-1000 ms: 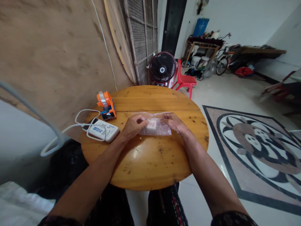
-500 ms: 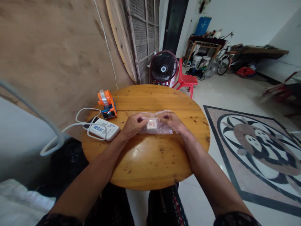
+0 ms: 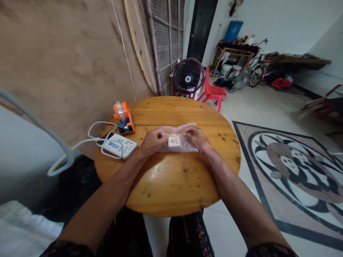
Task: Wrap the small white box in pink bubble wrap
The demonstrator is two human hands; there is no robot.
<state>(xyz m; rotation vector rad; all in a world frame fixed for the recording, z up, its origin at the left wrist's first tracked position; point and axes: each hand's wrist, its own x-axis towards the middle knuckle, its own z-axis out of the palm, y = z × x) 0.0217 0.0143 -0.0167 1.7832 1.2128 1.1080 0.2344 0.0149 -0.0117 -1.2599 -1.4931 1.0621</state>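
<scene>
The left forearm [image 3: 107,198], bare, slanted up and rightward from the lower left of the frame; the right forearm [image 3: 238,196], also bare, slanted up and leftward from the lower right. The left hand [image 3: 152,142] was just left of centre, the right hand [image 3: 197,138] just right, well short of touching, both with thumb and fingers bent inward.

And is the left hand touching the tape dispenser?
Apart. The head view shows a strip of wooden tabletop between the left hand and the orange-and-blue tape dispenser.
</scene>
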